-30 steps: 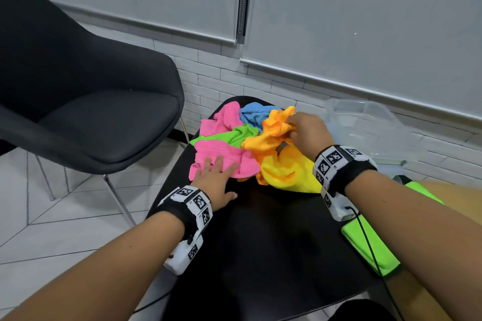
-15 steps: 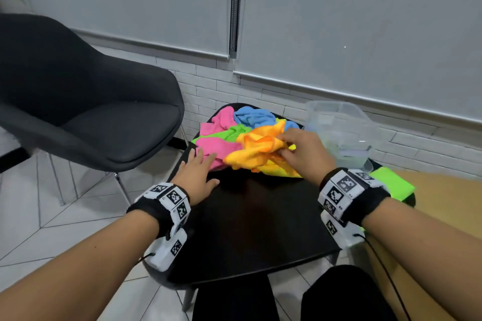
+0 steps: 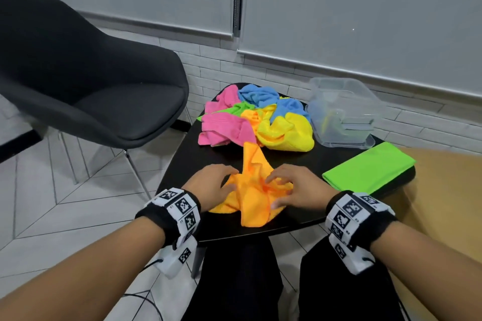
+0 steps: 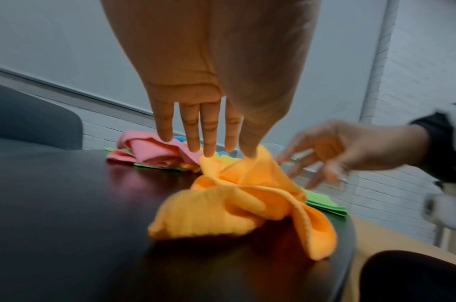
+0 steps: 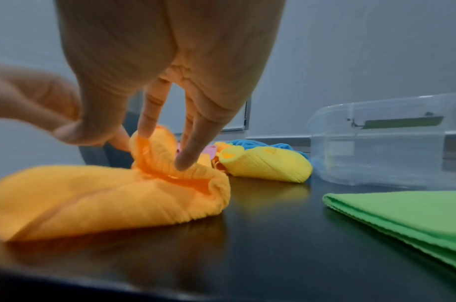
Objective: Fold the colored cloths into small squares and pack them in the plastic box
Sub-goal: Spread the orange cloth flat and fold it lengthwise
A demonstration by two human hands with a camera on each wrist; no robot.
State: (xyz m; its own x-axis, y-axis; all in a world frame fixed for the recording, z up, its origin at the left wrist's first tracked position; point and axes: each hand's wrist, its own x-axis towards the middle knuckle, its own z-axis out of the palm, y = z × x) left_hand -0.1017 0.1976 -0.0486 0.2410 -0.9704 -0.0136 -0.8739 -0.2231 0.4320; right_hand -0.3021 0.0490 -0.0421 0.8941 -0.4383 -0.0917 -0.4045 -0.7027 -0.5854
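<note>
A crumpled orange cloth (image 3: 257, 198) lies at the near edge of the black table (image 3: 208, 159). My left hand (image 3: 221, 182) touches its left side with straight fingers (image 4: 208, 143). My right hand (image 3: 281, 187) rests on its right side, spread fingertips (image 5: 185, 161) pressing into a fold. Behind it is a pile of pink (image 3: 224, 128), yellow (image 3: 287, 133), blue (image 3: 260, 95) and green cloths. The clear plastic box (image 3: 347, 101) stands at the far right of the table. I cannot make out what is inside it.
A flat folded green cloth (image 3: 367, 169) lies at the table's right edge, close to my right hand. A dark chair (image 3: 91, 86) stands to the left of the table. My knees are under the near edge.
My right hand has pulled the orange cloth out of the pile to the near edge. My left hand has left the pink cloth and come onto the orange one.
</note>
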